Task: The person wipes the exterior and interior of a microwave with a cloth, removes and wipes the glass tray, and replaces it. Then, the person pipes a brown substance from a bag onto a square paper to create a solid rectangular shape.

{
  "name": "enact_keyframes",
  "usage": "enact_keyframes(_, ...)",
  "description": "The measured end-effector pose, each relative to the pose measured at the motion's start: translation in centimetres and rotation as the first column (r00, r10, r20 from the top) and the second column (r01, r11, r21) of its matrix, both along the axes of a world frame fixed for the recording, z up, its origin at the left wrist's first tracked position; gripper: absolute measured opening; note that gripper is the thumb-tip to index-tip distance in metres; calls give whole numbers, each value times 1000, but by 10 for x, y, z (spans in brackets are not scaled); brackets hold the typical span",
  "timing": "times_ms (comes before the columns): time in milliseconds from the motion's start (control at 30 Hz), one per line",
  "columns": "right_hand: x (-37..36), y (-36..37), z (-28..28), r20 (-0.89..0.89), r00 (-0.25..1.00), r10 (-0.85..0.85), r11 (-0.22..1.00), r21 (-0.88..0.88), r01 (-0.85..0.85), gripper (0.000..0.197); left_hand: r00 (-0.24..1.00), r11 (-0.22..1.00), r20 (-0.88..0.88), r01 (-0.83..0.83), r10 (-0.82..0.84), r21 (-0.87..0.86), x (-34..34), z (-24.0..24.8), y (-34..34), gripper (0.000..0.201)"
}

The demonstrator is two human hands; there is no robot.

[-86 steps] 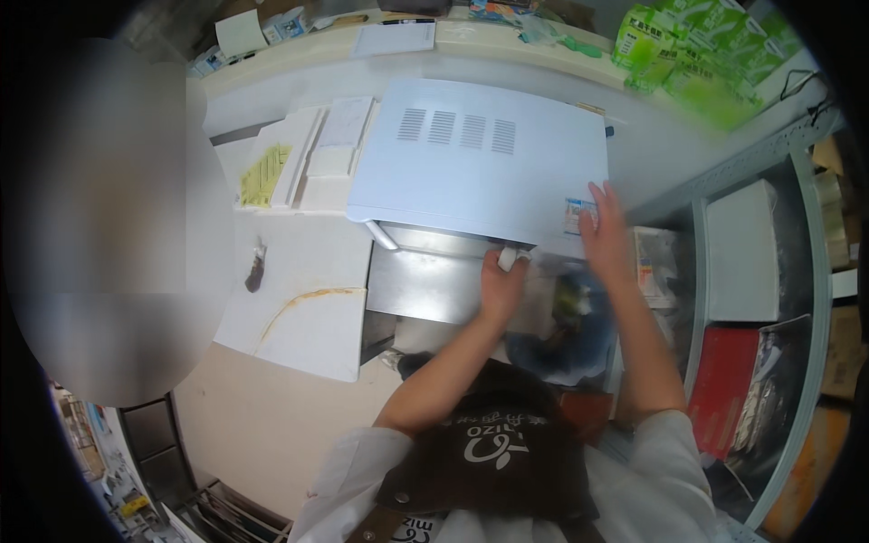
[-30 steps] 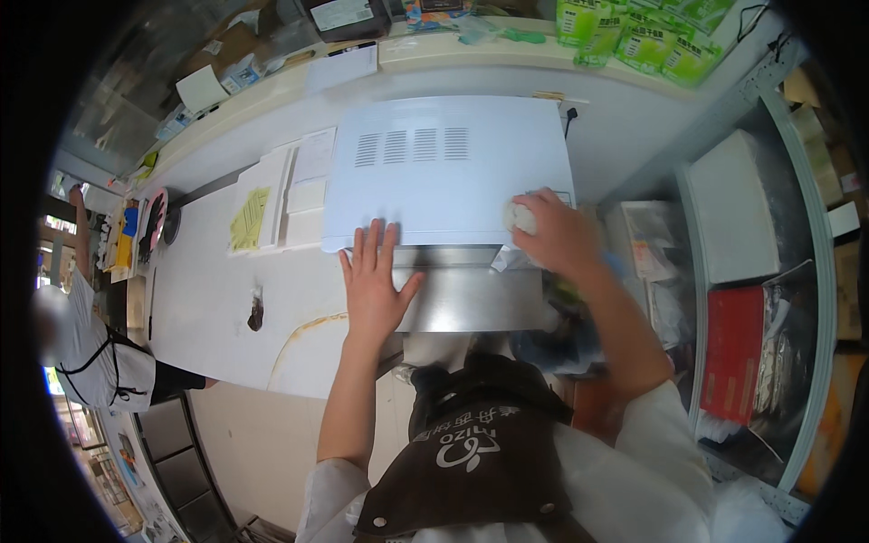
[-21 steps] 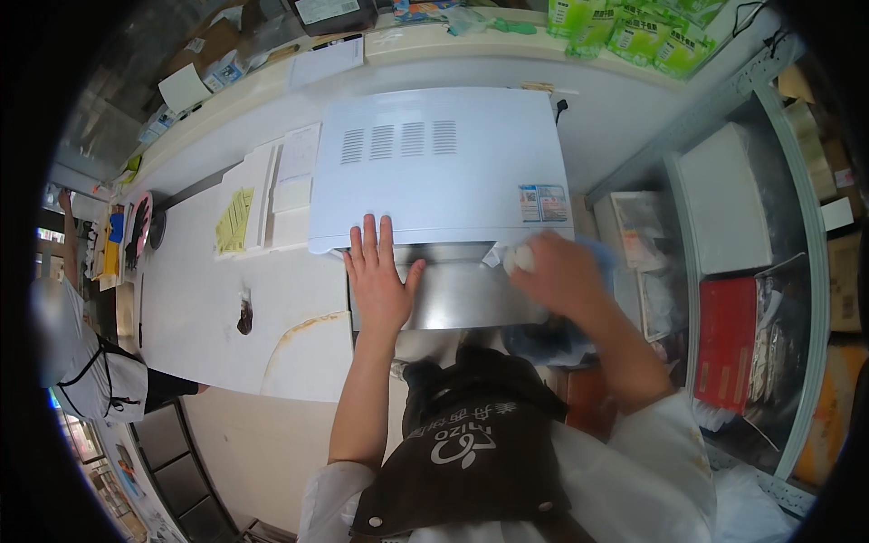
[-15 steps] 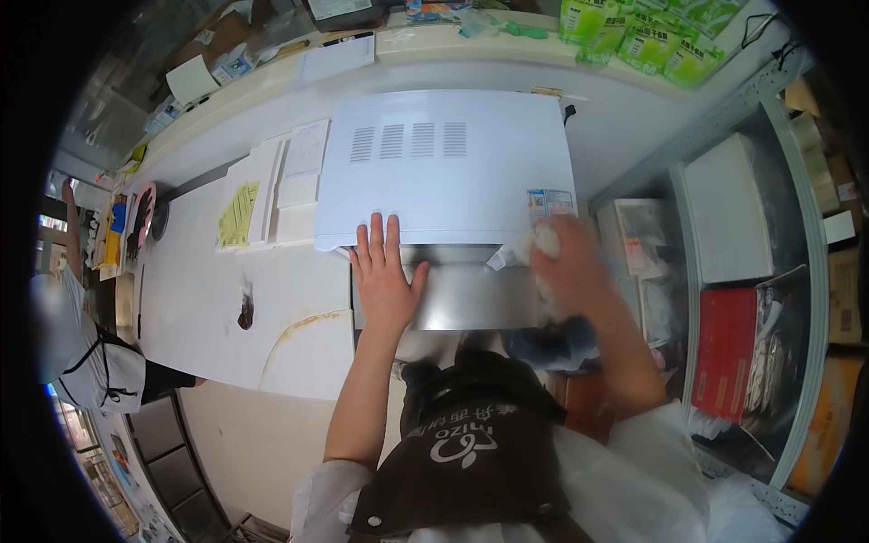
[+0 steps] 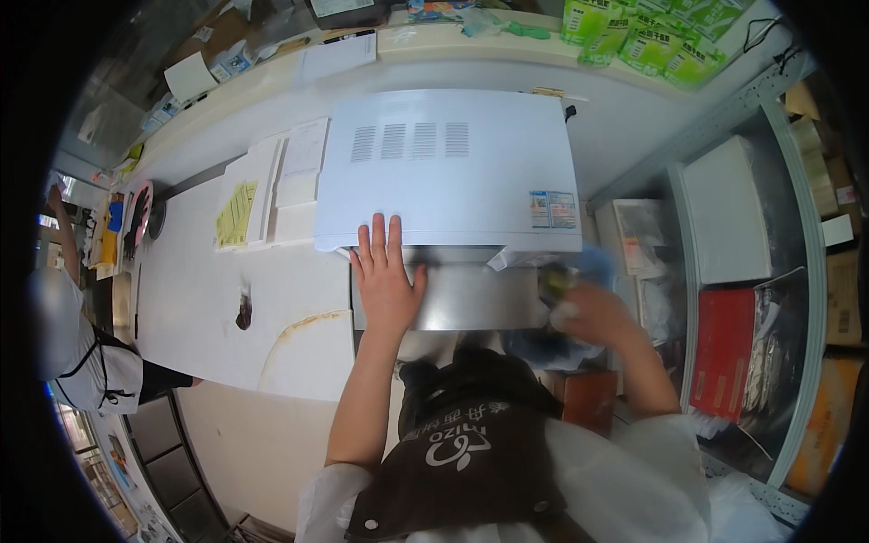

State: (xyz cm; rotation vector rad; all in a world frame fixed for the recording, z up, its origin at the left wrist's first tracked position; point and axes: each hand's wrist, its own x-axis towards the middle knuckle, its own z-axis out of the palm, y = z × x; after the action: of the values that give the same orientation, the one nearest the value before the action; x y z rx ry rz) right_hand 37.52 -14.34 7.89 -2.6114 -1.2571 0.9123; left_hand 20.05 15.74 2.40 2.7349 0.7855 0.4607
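My left hand (image 5: 387, 281) lies flat with fingers spread, its fingertips on the front edge of a white box-shaped appliance (image 5: 444, 190) that has rows of vent slots on top. Beneath the palm is the steel front panel (image 5: 484, 299) of the appliance. My right hand (image 5: 597, 312) is closed and smeared by motion, just off the panel's right end. Some of a crumpled whitish cloth (image 5: 565, 311) shows at its fingers. A blurred dark and yellow-green thing (image 5: 556, 281) is beside the fingers; its kind cannot be made out.
A white worktop (image 5: 195, 290) with a small dark item (image 5: 243, 309) extends left. Green pouches (image 5: 647, 41) sit on the ledge behind. Grey shelving (image 5: 688, 244) with boxes and a red folder-like item (image 5: 724, 348) stands at right. Another person (image 5: 90, 353) is at far left.
My right hand has moved down and slightly right, off the appliance's front right corner, uncovering the label there. My left hand stays in place.
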Motion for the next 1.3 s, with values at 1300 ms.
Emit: enact_keyframes(1300,-140,235,17,119,939,322,865,367,-343,60,606,-428,78,641,792,-637,-189,-116,38,58)
